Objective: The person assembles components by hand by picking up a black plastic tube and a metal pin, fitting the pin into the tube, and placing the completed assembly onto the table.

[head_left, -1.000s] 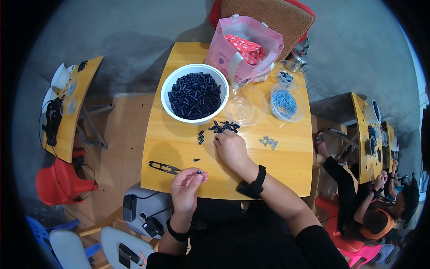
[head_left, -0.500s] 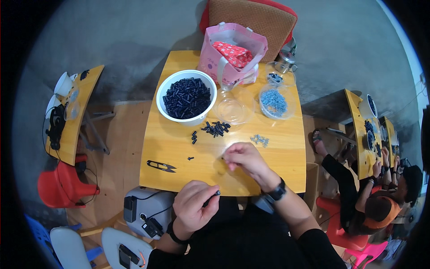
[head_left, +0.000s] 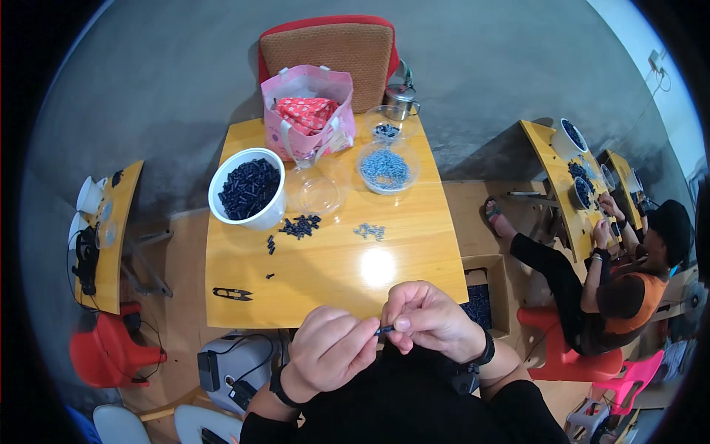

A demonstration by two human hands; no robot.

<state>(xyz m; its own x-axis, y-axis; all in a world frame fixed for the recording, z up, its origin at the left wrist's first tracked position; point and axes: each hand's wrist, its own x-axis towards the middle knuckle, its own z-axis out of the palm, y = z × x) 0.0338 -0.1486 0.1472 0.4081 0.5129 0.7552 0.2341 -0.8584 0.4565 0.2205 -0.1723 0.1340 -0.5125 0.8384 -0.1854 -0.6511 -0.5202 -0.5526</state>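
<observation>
Small black part now held over the near edge of the bench, lifted clear of the loose pile. Both hands have come together: left hand fingers and right hand fingers pinch its ends.

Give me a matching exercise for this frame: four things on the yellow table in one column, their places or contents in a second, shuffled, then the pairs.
1. white bucket
2. thread snips
3. pink bag
4. clear bowl

a. far edge, in front of the chair
b. holds silvery small parts
c. full of dark small parts
d. lies alone near the left front edge

Pairs: 1-c, 2-d, 3-a, 4-b
</observation>
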